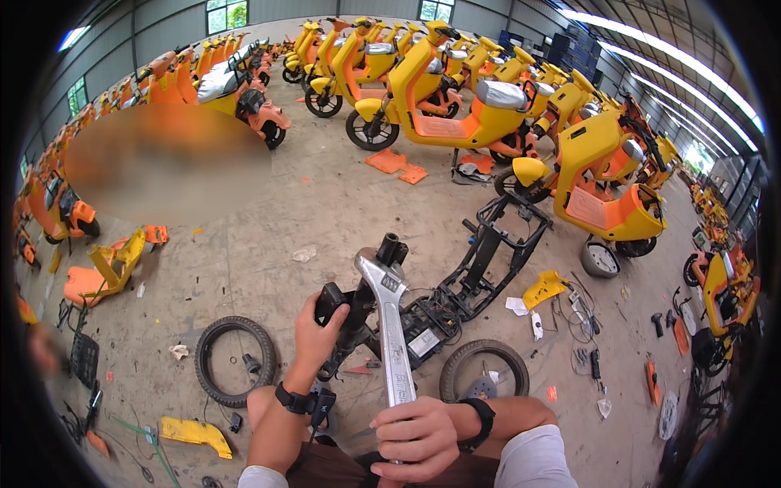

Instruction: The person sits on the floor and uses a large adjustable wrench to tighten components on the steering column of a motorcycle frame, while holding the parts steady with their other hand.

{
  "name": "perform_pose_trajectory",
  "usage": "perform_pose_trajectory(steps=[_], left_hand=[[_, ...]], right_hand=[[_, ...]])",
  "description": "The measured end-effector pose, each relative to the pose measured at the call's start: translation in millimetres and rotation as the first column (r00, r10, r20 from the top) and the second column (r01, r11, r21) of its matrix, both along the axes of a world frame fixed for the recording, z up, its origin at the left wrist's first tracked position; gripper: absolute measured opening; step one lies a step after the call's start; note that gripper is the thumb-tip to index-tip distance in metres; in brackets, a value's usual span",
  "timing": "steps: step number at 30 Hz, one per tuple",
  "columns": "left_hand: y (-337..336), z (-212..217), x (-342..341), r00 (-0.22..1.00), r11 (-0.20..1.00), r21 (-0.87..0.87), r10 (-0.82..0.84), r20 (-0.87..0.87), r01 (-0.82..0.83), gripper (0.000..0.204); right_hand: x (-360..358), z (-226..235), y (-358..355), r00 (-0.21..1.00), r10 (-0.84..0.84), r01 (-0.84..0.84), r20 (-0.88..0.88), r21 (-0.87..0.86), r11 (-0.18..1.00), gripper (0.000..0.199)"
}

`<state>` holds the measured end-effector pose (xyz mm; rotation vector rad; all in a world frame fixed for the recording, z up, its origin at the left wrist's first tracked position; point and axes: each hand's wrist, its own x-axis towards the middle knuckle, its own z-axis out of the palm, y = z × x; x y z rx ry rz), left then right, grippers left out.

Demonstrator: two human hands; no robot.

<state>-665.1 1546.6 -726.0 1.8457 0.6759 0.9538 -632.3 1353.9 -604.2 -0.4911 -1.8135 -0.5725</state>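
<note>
1. Left hand (316,332) grips the black handlebar stem (358,305) of the stripped scooter frame (480,260) lying mid-floor.
2. Right hand (416,435) clenches the big steel wrench (390,325), its head at the stem top.
3. A slipping wrench head could likely strike the left knuckles.

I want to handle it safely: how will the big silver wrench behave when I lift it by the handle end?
The wrench looks like solid metal, so probably stiff and heavy. The right hand holds its far end, so the head may feel top-heavy. Its smooth shiny surface could be slippery.
</note>
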Motion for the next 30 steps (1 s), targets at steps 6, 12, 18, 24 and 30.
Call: perform_pose_trajectory(steps=[6,12,18,24,30], left_hand=[[0.9,-1.9,1.1,1.0,1.0,0.017,0.01,-0.015,-0.01,0.05],[2.1,3.8,-0.7,0.999,1.0,0.023,-0.02,-0.047,0.021,0.05],[2.5,3.5,1.9,0.999,0.999,0.036,-0.007,-0.037,0.009,0.05],[1.9,1.5,-0.3,1.0,1.0,-0.005,-0.005,-0.031,0.005,0.052],[1.1,5.5,0.0,0.999,1.0,0.031,0.003,-0.055,-0.001,0.052]], right_hand=[[-12.5,-8.0,6.0,1.0,-0.011,0.011,0.009,-0.055,0.998,0.035],[-11.2,-0.4,2.0,0.998,-0.035,0.033,-0.048,-0.043,0.999,0.029],[-5.7,-11.4,-13.1,0.997,0.054,-0.061,-0.049,-0.168,0.984,0.012],[-11.3,-2.7,-16.5,0.984,-0.005,0.004,-0.177,-0.009,1.0,0.022],[-16.3,-6.1,-20.6,0.984,0.003,-0.011,-0.181,-0.042,0.999,0.024]])
